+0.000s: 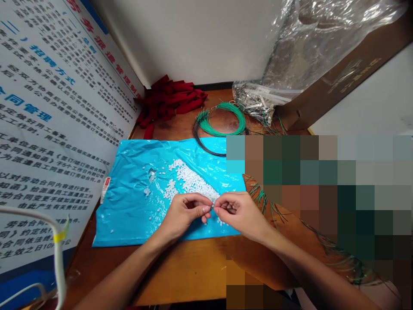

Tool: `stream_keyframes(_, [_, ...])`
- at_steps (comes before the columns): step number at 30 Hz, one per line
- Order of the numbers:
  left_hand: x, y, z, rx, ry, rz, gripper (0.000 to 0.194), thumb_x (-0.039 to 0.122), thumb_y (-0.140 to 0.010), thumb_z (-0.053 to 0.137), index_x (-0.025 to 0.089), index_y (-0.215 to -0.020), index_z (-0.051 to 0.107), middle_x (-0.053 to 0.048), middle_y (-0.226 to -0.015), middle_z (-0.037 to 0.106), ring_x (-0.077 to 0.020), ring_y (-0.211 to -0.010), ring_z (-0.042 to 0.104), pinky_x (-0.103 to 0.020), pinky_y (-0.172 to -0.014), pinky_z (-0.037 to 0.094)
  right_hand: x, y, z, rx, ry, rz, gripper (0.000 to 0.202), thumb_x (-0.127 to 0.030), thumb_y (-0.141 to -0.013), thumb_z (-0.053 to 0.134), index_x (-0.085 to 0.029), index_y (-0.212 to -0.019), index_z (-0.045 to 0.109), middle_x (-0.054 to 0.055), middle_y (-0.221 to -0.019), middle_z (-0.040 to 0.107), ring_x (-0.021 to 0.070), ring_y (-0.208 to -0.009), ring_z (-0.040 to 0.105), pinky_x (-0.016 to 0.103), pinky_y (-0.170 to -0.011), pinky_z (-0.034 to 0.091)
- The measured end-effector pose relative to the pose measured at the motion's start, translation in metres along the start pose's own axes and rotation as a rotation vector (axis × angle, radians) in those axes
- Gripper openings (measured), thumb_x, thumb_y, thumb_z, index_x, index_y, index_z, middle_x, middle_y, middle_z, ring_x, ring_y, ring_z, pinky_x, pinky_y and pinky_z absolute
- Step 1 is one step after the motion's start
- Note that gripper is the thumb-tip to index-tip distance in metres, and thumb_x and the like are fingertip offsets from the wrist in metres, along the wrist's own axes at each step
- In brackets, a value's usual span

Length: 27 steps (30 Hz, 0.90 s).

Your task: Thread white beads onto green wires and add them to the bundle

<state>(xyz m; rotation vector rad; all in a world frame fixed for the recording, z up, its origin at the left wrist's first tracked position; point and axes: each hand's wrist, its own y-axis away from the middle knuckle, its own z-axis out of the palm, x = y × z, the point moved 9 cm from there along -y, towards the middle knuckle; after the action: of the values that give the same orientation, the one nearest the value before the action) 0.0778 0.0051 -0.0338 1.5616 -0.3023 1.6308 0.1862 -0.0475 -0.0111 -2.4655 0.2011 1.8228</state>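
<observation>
Left hand: the thumb and forefinger of the left hand (pixel 190 211) are pinched together, the tips brought up against those of the other hand.
Right hand: the right hand (pixel 238 213) is likewise closed in a fingertip pinch.
Small pale item: it is held where the two pinches meet; whether it is one of the white pieces cannot be told at this size.
White pieces: a heap of white pieces (pixel 193 178) is spread just beyond the fingers, with strays scattered to their left.
Blue bag: the heap is borne by the blue bag (pixel 129 185), laid flat under the fingers.
Wire coils: a green coil (pixel 238 122) and a black coil (pixel 196 138) are set farther beyond the fingers.
Loose strands: green strands (pixel 263 198) are strewn to the right of the fingers.
Progress: one small item is judged to be in hand; many pieces are left loose, and the coils are left untouched by either hand.
</observation>
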Motion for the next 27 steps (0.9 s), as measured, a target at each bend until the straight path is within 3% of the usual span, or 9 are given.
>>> stream_keyframes(19, [-0.002,0.002,-0.001,0.035,-0.013,-0.015,0.013,0.020,-0.073,0.073,0.009,-0.079,0.069,-0.005,-0.063,0.068,-0.0114,-0.053,0.058,-0.024,-0.057,0.048,0.006,0.001,0.005,-0.039,-0.041,0.063,0.012,-0.017,-0.079,0.056,-0.014,-0.069,0.063,0.000,-0.058,0.060,0.0070,-0.047,0.045,0.020,-0.043,0.031])
stream_keyframes(27, [0.002,0.002,0.000,0.042,-0.037,-0.006,0.014,0.021,-0.071,0.074,0.009,-0.076,0.069,-0.004,-0.062,0.067,-0.0115,-0.052,0.057,-0.024,-0.055,0.047,0.009,0.002,0.005,-0.041,-0.022,0.072,0.013,-0.018,-0.079,0.056,-0.014,-0.069,0.062,-0.002,-0.055,0.055,0.0064,-0.046,0.038,0.020,-0.042,0.028])
